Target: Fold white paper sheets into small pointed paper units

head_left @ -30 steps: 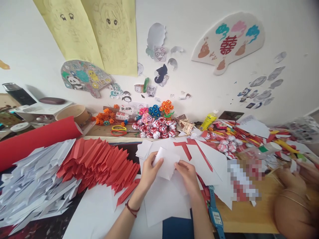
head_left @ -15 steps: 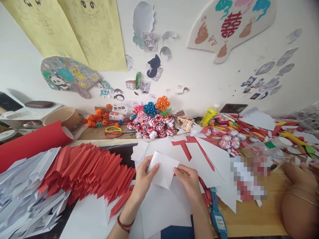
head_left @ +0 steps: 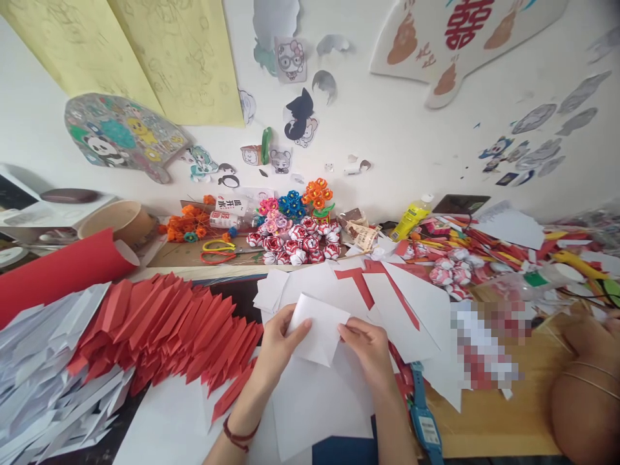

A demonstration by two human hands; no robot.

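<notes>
A folded square of white paper (head_left: 317,332) is held up between my two hands, tilted with one corner toward me. My left hand (head_left: 281,339) pinches its left side, thumb lying on top. At the right corner, my right hand (head_left: 365,342) grips the edge between thumb and fingers. Beneath lies a larger white sheet (head_left: 322,407). To the left spreads a long row of folded red paper pieces (head_left: 169,329), with a heap of folded white pieces (head_left: 53,368) beyond it.
Red-and-white paper flowers (head_left: 295,242) and scissors (head_left: 217,248) sit along the back. Cut white and red sheets (head_left: 402,310) lie right of my hands, near a blue watch (head_left: 425,413). Another person's arm (head_left: 584,400) rests at the right edge. A red roll (head_left: 62,274) is at left.
My view has shifted slightly, so the wall items sit higher. Both hands keep the same hold on the folded white paper, which has hardly moved.
</notes>
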